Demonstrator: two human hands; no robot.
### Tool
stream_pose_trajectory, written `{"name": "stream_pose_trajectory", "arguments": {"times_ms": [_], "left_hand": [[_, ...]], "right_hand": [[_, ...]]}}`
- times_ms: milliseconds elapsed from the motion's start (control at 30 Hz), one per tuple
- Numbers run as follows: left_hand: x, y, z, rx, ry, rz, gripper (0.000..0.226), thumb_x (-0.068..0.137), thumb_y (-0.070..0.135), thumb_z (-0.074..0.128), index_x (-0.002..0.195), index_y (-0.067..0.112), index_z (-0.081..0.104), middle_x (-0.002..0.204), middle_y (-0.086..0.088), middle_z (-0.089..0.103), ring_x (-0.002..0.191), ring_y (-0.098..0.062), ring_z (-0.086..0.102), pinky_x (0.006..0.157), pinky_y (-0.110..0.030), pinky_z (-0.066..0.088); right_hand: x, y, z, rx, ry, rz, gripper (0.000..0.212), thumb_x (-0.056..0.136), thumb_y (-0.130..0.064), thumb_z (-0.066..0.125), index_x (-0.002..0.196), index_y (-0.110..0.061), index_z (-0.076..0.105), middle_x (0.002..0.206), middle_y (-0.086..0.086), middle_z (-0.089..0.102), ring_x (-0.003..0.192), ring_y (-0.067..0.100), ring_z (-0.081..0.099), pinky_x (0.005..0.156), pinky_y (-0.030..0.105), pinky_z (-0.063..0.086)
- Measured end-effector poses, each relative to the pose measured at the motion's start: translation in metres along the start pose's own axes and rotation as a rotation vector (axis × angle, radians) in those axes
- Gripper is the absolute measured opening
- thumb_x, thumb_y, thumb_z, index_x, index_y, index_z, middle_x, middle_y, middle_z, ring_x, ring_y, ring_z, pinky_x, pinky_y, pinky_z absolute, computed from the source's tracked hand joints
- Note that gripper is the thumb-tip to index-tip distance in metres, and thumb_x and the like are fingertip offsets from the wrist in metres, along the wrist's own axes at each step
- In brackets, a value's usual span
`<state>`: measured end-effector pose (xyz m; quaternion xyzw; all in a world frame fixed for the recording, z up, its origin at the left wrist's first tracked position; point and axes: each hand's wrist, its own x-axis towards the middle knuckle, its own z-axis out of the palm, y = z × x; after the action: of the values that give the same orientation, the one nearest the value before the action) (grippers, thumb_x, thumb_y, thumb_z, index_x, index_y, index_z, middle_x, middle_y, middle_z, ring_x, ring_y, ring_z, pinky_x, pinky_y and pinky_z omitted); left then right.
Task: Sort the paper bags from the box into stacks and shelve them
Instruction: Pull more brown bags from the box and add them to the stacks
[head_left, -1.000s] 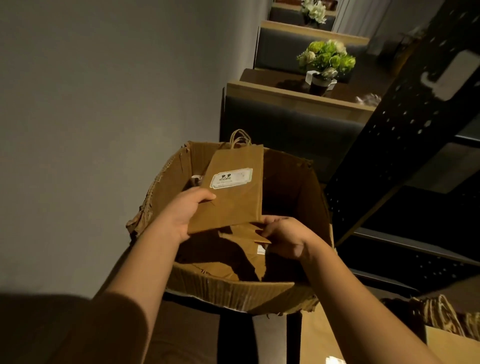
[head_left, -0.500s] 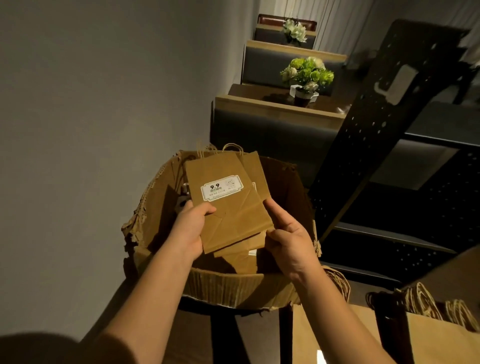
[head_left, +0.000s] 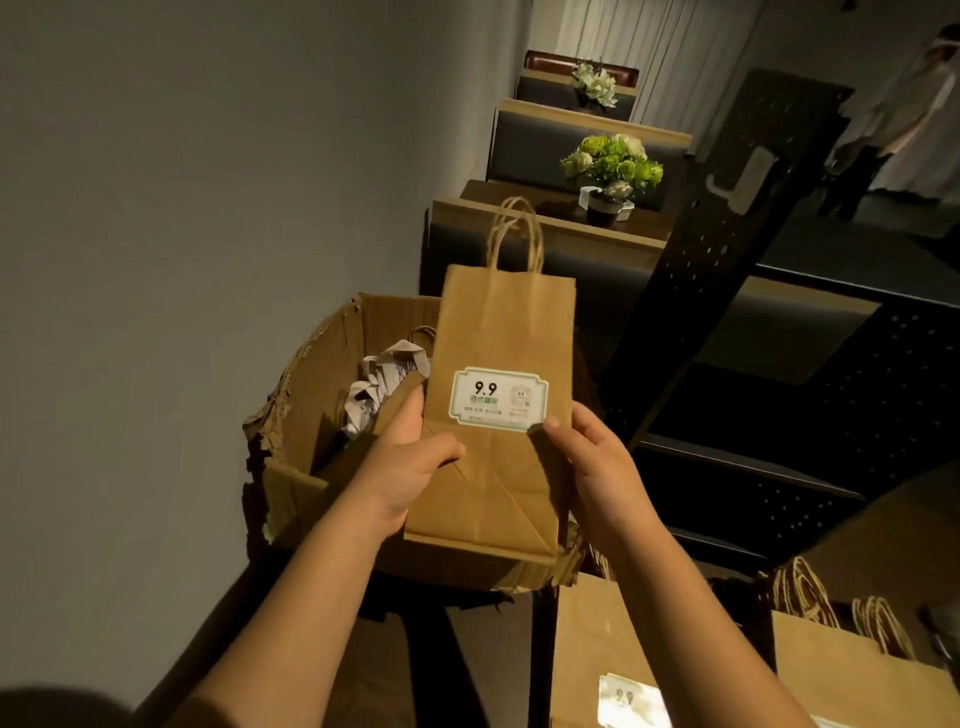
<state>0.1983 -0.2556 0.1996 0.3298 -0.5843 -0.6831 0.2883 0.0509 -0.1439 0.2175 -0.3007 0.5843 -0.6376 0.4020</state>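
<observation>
Both your hands clasp one flat kraft paper bag (head_left: 498, 415) above the torn cardboard box (head_left: 311, 415): left hand (head_left: 410, 467) pinching its left edge, right hand (head_left: 597, 467) its right.

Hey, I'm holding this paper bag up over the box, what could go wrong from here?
1. Both hands, left hand and right hand, pinch only the lower edges of the paper bag, so it may flop or slip.
2. The cardboard box has a torn rim that might snag bags.
3. Dim light could hide the label when sorting.

Dim room; grey wall (head_left: 182, 208) left; booth seats (head_left: 545, 244), flower pot (head_left: 610, 174); curtains (head_left: 649, 47) behind.
</observation>
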Motion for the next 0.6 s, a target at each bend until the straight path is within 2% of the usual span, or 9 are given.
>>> {"name": "stream_pose_trajectory", "arguments": {"times_ms": [67,133,200,233,300,367,467,600], "left_hand": [[-0.012,-0.002,0.009,0.058,-0.039,0.029,0.069,0.086,-0.004,0.056,0.135,0.043,0.043,0.123,0.013,0.065,0.12,-0.012,0.057,0.102,-0.048,0.047],[-0.022,-0.009,0.015,0.128,-0.035,0.025,0.079,0.087,0.004,0.059,0.145,0.046,0.027,0.135,0.017,0.055,0.128,-0.009,0.048,0.107,-0.051,0.042],[-0.033,-0.017,0.015,0.199,-0.04,-0.005,0.088,0.085,0.019,0.065,0.148,0.05,0.013,0.146,0.016,0.043,0.135,-0.01,0.04,0.11,-0.05,0.038],[-0.038,-0.02,0.015,0.22,-0.058,-0.011,0.09,0.082,0.025,0.067,0.149,0.048,0.012,0.147,0.014,0.042,0.136,-0.01,0.04,0.111,-0.049,0.038],[-0.046,-0.027,0.014,0.184,-0.05,0.026,0.077,0.083,0.023,0.07,0.145,0.035,0.026,0.141,0.012,0.05,0.129,-0.005,0.048,0.107,-0.042,0.044],[-0.058,-0.031,0.015,0.072,0.038,0.056,0.048,0.088,0.011,0.069,0.123,0.032,0.044,0.128,0.008,0.059,0.117,-0.002,0.058,0.097,-0.033,0.05],[-0.07,-0.043,0.01,0.036,0.177,0.065,0.034,0.087,0.013,0.07,0.108,0.031,0.05,0.115,0.006,0.066,0.105,-0.005,0.065,0.087,-0.031,0.053],[-0.089,-0.069,0.009,0.043,0.21,0.008,0.026,0.087,0.005,0.067,0.103,0.023,0.058,0.099,0.008,0.074,0.096,-0.004,0.069,0.078,-0.022,0.055]], "right_hand": [[0.0,-0.004,0.0,-0.079,0.033,-0.059,0.025,0.093,-0.021,0.061,0.118,-0.02,0.06,0.106,-0.004,0.073,0.097,0.013,0.07,0.077,0.027,0.056],[-0.002,-0.006,-0.002,-0.144,0.061,-0.101,0.026,0.091,-0.018,0.064,0.116,-0.024,0.058,0.108,-0.005,0.072,0.1,0.012,0.069,0.083,0.03,0.057],[-0.008,-0.004,-0.006,-0.168,0.03,-0.115,0.027,0.09,-0.015,0.064,0.114,-0.024,0.057,0.108,-0.004,0.072,0.101,0.012,0.069,0.084,0.031,0.057],[-0.012,-0.001,-0.009,-0.164,0.006,-0.111,0.027,0.09,-0.013,0.064,0.114,-0.022,0.057,0.107,-0.004,0.073,0.1,0.013,0.069,0.083,0.03,0.058],[-0.022,0.009,-0.015,-0.154,-0.05,-0.095,0.027,0.088,-0.011,0.064,0.113,-0.02,0.057,0.106,-0.003,0.073,0.102,0.015,0.069,0.082,0.03,0.058],[-0.033,0.025,-0.016,-0.156,-0.132,-0.084,0.028,0.087,-0.01,0.065,0.113,-0.018,0.059,0.108,0.0,0.072,0.104,0.018,0.068,0.085,0.034,0.057],[-0.049,0.055,-0.012,-0.139,-0.21,-0.035,0.03,0.087,-0.003,0.063,0.114,-0.016,0.061,0.11,0.002,0.071,0.105,0.018,0.067,0.087,0.032,0.056],[-0.067,0.084,-0.015,-0.156,-0.222,0.042,0.031,0.088,0.003,0.063,0.111,-0.017,0.063,0.108,-0.003,0.072,0.105,0.015,0.067,0.087,0.029,0.055]]}}
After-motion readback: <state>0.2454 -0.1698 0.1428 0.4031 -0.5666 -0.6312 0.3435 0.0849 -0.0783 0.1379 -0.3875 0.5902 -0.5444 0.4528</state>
